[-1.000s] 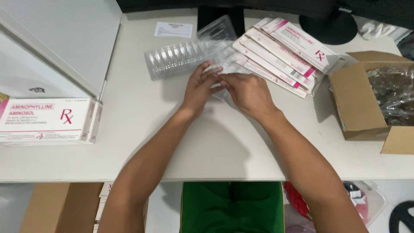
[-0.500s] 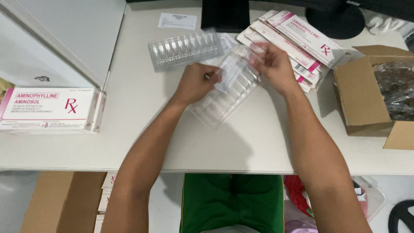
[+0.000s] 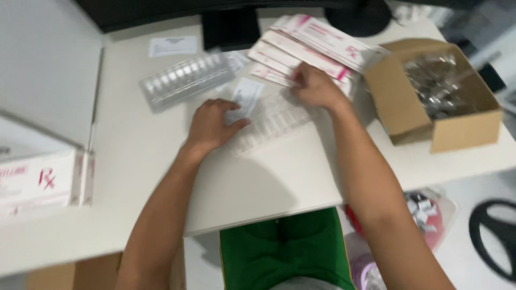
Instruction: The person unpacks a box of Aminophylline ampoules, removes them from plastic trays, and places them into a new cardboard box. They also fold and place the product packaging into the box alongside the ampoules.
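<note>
Clear ampoule tray [image 3: 274,119], now flat on table beneath both hands; left hand [image 3: 212,126] pinching folded leaflet [image 3: 244,99]; right hand [image 3: 316,86] curled on tray's far end, shifted from lifted hold.

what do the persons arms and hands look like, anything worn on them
Both arms are bare from the bottom edge of the picture to the fingers: no sleeves, gloves, watch or bracelet show. The left hand and right hand carry no rings that can be made out, though the picture is blurred. Green clothing shows below the arms.
</note>
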